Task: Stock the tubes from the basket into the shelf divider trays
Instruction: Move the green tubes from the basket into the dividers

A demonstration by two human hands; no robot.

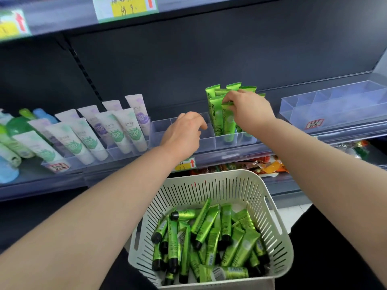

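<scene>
A white slotted basket [247,185] sits low in front of me, holding several green tubes [211,237] with black caps. On the shelf, a clear divider tray [207,141] holds several green tubes standing upright at its right end. My right hand [249,107] pinches the top of one upright green tube [228,122] standing in a front compartment. My left hand [184,130] hovers over the tray's left compartments, fingers curled downward, holding nothing.
White tubes with purple and green prints [109,132] fill a tray at left, beside green and blue bottles [12,135]. Another clear divider tray [335,105] stands at right. Snack packets [270,164] lie on the shelf below. Price tags hang on the shelf edges.
</scene>
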